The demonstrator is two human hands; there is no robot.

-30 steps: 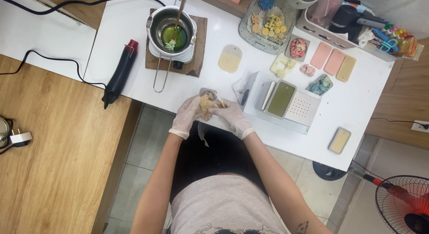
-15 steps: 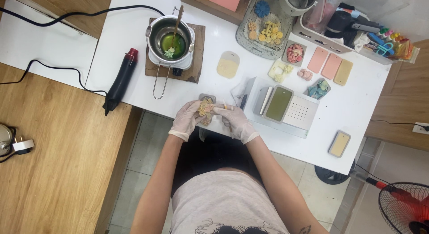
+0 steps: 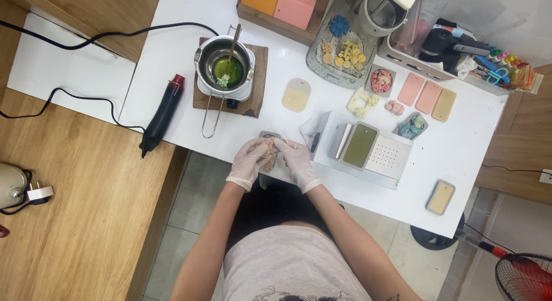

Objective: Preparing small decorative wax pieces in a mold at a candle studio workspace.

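Note:
Both hands wear pale gloves and meet at the near edge of the white table (image 3: 172,54). My left hand (image 3: 248,162) and my right hand (image 3: 297,161) together grip a small grey mould with tan, beige pieces (image 3: 269,151) between the fingers. The mould is mostly hidden by the fingers. Just right of the hands stands a white scale (image 3: 384,158) carrying a rectangular mould filled with olive-green wax (image 3: 360,144). A cream oval tablet (image 3: 296,96) lies beyond the hands.
A metal melting pot with green liquid and a stirring stick (image 3: 224,68) sits on a wooden board. A black and red heat gun (image 3: 163,114) lies to the left, its cable trailing off. Trays of small coloured shapes, pink and tan tablets (image 3: 426,96) and a fan (image 3: 526,276) are to the right.
The view has shifted slightly. Both hands stay together at the table edge, working the small mould between the fingers; nothing else on the table has moved.

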